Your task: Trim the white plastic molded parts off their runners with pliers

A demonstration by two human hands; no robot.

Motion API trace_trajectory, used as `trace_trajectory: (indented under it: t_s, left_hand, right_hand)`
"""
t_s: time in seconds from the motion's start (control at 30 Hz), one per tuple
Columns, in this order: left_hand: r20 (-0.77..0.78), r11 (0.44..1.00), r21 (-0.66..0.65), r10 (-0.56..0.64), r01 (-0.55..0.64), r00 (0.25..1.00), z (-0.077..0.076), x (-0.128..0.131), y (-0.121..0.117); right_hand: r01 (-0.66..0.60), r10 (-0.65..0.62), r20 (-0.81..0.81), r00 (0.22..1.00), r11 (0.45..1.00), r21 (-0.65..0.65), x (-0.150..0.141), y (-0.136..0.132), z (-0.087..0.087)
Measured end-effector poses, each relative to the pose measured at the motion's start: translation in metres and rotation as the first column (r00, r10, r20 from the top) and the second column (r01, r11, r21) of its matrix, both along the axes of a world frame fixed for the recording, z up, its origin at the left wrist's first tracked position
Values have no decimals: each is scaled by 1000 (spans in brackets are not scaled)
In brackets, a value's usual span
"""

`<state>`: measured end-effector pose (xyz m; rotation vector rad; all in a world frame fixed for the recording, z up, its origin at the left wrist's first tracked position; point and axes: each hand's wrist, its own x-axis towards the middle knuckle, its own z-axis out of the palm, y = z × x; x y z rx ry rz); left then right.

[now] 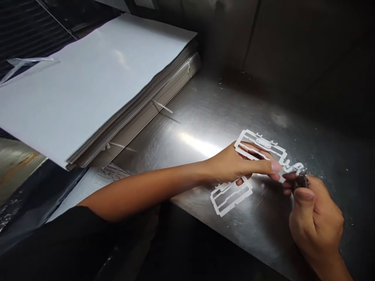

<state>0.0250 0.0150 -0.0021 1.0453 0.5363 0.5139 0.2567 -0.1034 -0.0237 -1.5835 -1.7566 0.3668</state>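
White moulded-plastic frame (260,140), a flat, ladder-like lattice of thin bars with small raised parts along it, sits in the left hand (234,166) just above the steel table. That hand is closed on it: the left thumb (263,167) lies across the top, and the left fingers (252,150) pass beneath, showing through the frame's rectangular opening. This grip seems suited to steadying the thin plastic while its curly far end (295,168) juts out. That end meets small dark metal nippers (301,179), mostly hidden inside the right hand (316,222), which curls narrowly around them, its right thumb (303,195) pressed along one side. A second white plastic frame (231,197) lies flat on the brushed stainless-steel table (205,113), just below the left hand, with tiny white plastic crumbs (347,169) scattered nearby. Well to the left, a tall stack of white-faced grey board sheets (88,86) sits bound with clear plastic straps (162,106).
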Motion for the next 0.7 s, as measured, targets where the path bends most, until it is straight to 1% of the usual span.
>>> trace_trajectory:
  t_s: [0.07,0.1,0.17,0.27,0.37,0.43,0.5,0.7]
  left_hand:
    - [11,999,-44,13,-12,1000,1,1,-3]
    - [-3,998,-45,35,-35,999,1,1,-5]
    - [-45,994,8,109,-109,993,-3,2,-8]
    - [-101,967,105,241,-230,965,-13,4,-11]
    - [-107,952,112,298,-286,949,-19,6,-13]
    - [-80,949,94,308,-301,948,-18,7,-15]
    - [-55,951,78,305,-300,951,-16,9,-17]
    - [-42,972,90,219,-215,975,-14,12,-21]
  right_hand:
    - [63,-63,-34,997,998,-7,-1,-1,1]
    - [82,-82,-48,995,997,-6,-1,-1,1]
    - [87,-88,-64,994,996,-6,0,-1,2]
    - [12,-16,-88,996,999,-44,1,-2,0]
    - [-92,82,-115,990,993,-81,-3,-1,-2]
    - [-124,110,-137,984,988,-95,-7,0,-2]
    - [-132,113,-169,979,985,-110,-12,1,-2]
    - [-142,112,-219,969,982,-127,-17,2,1]
